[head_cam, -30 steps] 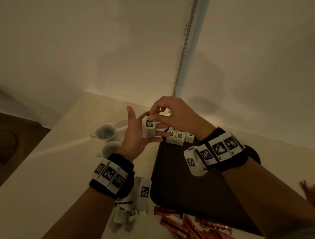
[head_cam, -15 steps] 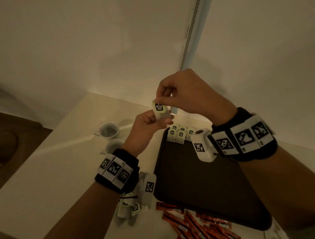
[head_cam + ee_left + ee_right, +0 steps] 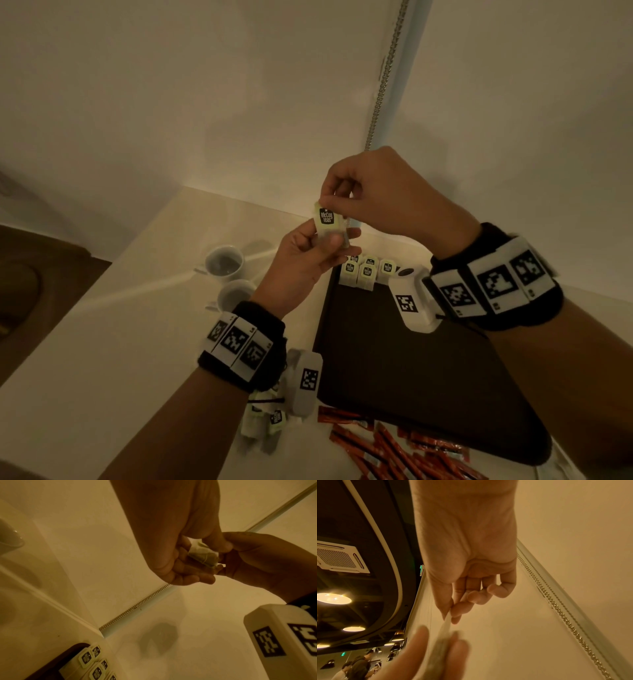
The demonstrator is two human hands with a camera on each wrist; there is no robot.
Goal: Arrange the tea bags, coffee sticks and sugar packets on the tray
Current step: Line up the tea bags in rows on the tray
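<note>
Fingers [image 3: 337, 200] of the right hand [image 3: 387, 195] are curled, with thumb and forefinger pinching the green paper tag [image 3: 326, 216] of a tea bag [image 3: 334, 236]. The left hand [image 3: 305, 260] holds that bag's pouch from below, its thumb and fingers closed round it; the left wrist view shows the gauzy pouch [image 3: 204, 555] wedged between both hands. Both hands are raised above the far left corner of the tray [image 3: 411, 359], clear of it, with the forearms reaching in from the near edge and both wrists banded with black-and-white markers.

On the dark tray, a small group of tea bags [image 3: 366, 272] stands at the far edge, tags up, touching one another; the rest of its surface is bare. More tea bags [image 3: 263, 418] lie loose on the pale desk [image 3: 113, 342] just under the left wrist, beside the tray's near left corner. Red coffee sticks [image 3: 394, 448] are scattered on the desk along the tray's near edge. Two white cups [image 3: 226, 265] sit left of the tray, close together.

Behind the desk rises a plain light wall with a beaded cord [image 3: 380, 82] hanging down it. Left of the desk, the floor is dark brown. The desk's left half lies open between the cups and its near edge.
</note>
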